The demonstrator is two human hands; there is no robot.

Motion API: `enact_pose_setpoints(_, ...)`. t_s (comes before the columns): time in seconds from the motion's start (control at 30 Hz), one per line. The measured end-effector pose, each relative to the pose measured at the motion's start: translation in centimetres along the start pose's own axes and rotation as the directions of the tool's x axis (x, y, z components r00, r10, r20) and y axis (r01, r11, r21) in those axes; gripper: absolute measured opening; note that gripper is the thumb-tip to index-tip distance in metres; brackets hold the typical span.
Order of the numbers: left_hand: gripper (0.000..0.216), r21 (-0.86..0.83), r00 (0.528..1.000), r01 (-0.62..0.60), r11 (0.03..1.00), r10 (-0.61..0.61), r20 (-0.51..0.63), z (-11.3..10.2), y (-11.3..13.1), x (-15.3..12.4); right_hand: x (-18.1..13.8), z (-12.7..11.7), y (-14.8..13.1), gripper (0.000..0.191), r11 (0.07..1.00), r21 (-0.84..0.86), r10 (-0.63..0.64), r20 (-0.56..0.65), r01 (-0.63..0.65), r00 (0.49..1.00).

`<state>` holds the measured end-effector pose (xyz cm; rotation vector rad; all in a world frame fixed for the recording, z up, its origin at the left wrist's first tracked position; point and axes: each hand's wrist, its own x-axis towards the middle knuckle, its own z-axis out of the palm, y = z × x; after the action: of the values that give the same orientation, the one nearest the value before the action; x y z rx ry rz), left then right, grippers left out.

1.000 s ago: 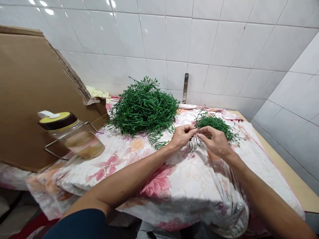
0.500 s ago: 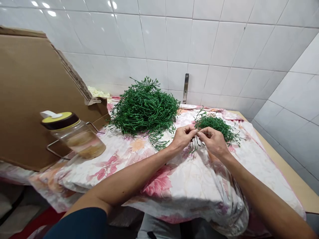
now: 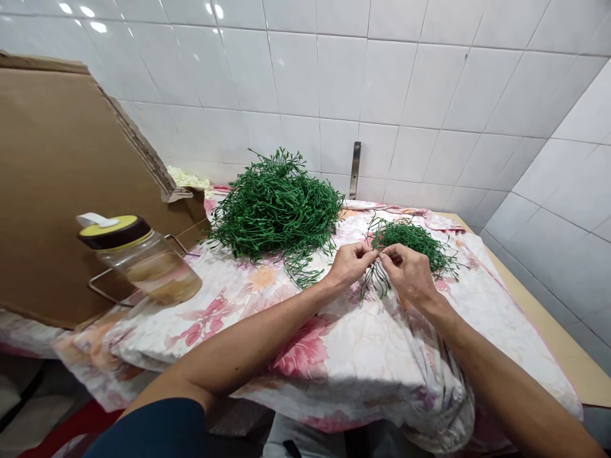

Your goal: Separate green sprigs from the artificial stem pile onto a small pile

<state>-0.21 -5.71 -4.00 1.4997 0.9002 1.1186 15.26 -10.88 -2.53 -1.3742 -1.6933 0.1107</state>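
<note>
On the floral cotton cloth covering the pale wooden table, a large heap of green wiry sprigs lies left of a smaller green heap. A clear yellow-lidded plastic jar stands further left, before a flat brown cardboard sheet, and a white tiled wall rises behind.

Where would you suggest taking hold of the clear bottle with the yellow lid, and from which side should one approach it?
I'd come from the near side with the left hand and wrap the clear body just below the dark collar. The bottle leans with its yellow lid up to the left, leaving the body most exposed, while the wire frame and cardboard sheet seem to crowd the far side.
</note>
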Motion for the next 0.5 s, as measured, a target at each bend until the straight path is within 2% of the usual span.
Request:
enact_pose_setpoints(0.23,0.029,0.095,0.999,-0.019,0.995,0.022,-0.039,0.36,-0.62,0.13,-0.40,0.49,0.31,0.015,0.989,-0.107,-0.101,0.031,0.103,0.994)
enact_pose_setpoints(0.33,0.027,0.123,0.997,-0.005,0.992,0.014,-0.071,0.26,-0.94,0.39,-0.48,0.54,0.25,0.014,0.987,-0.092,-0.125,0.055,0.130,0.991)
enact_pose_setpoints(0.5,0.025,0.101,0.998,-0.010,0.995,0.015,-0.053,0.16,-0.87,0.37,-0.50,0.78,0.09,0.014,0.983,-0.088,-0.158,0.051,0.162,0.986)
